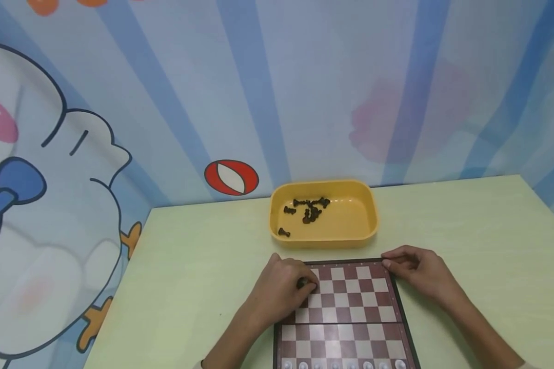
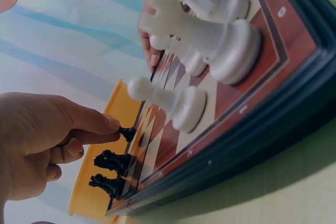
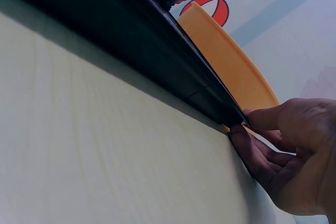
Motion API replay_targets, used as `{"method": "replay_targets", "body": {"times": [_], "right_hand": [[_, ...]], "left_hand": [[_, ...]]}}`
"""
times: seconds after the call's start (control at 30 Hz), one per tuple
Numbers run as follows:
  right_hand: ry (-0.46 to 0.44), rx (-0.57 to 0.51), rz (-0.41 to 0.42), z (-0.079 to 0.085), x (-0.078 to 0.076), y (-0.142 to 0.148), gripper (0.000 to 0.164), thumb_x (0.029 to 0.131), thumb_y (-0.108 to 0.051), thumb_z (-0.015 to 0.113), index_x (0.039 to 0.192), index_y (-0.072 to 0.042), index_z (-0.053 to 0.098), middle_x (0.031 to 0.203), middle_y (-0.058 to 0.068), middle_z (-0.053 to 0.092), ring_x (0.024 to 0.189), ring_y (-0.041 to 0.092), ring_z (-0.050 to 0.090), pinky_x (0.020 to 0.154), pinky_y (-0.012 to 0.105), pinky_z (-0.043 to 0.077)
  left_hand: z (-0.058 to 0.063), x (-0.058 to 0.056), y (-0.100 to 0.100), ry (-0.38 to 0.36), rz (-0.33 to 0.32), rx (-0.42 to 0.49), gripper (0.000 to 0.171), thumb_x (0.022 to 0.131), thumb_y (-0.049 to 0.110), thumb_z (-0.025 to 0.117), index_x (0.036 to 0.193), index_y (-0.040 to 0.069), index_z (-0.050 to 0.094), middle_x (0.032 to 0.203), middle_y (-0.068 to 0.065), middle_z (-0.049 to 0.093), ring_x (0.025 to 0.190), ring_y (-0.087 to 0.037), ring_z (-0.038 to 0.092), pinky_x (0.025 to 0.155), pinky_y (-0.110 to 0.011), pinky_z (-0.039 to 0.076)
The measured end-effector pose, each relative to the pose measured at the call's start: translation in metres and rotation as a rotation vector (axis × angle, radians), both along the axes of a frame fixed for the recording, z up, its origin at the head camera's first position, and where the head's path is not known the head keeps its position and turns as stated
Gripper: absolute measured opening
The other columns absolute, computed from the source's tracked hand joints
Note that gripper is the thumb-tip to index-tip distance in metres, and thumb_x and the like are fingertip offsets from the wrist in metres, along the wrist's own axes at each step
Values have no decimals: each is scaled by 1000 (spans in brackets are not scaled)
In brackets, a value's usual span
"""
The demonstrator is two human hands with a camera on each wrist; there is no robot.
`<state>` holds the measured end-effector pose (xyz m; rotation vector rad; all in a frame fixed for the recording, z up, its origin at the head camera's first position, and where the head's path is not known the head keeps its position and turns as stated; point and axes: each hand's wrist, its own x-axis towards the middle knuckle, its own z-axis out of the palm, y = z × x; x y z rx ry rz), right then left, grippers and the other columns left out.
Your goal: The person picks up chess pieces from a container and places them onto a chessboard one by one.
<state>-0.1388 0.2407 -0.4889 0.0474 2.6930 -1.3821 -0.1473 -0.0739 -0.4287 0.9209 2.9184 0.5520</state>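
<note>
My left hand [image 1: 280, 284] is over the far left part of the chessboard [image 1: 346, 332]. Its thumb and forefinger pinch a small black chess piece [image 2: 127, 133], seen in the left wrist view at the board's surface. Two more black pieces [image 2: 114, 162] stand close by on the board. My right hand [image 1: 422, 271] grips the far right corner of the board between thumb and fingers. White pieces line the near side, among them a white rook [image 2: 210, 38] and a white pawn [image 2: 170, 103] in front of it.
A yellow tub [image 1: 323, 244] stands just beyond the board, with several black chess pieces [image 1: 312, 212] lying loose toward its left side. Behind the pale table [image 1: 203, 277] rises a wall [image 1: 314, 102] with blue stripes and cartoon figures.
</note>
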Motion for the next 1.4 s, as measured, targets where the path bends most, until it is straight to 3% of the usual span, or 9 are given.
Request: {"method": "replay_targets", "body": {"times": [0.63,0.83,1.1,1.4], "right_hand": [[-8,-5,13,-3,3,-3,28,101,-29,76,121,-9,77,103,4,81,88,13,74,74,24,54],[12,-3,22,-3,0,-6,26,100,-27,76,119,-10,78,102,4,82,86,13,74,73,24,54],[11,20,5,-5,3,-1,29,101,-30,76,120,-10,77,102,4,81,87,14,74,72,25,53],[6,21,4,-6,4,-3,27,101,-30,76,120,-10,77,102,4,81,86,13,74,73,25,54]], "left_hand": [[-4,5,-2,-2,-1,-24,4,92,21,85,95,24,85,89,14,80,78,2,62,72,-25,31],[-2,7,-6,48,-10,-41,5,90,21,86,94,25,85,88,14,80,79,2,65,71,-24,30],[-5,7,-5,64,-45,-35,6,92,22,85,98,24,84,92,15,79,85,0,67,71,-24,30],[5,5,-7,97,-26,10,9,92,24,85,101,22,84,94,11,80,86,-2,66,73,-25,33]]}}
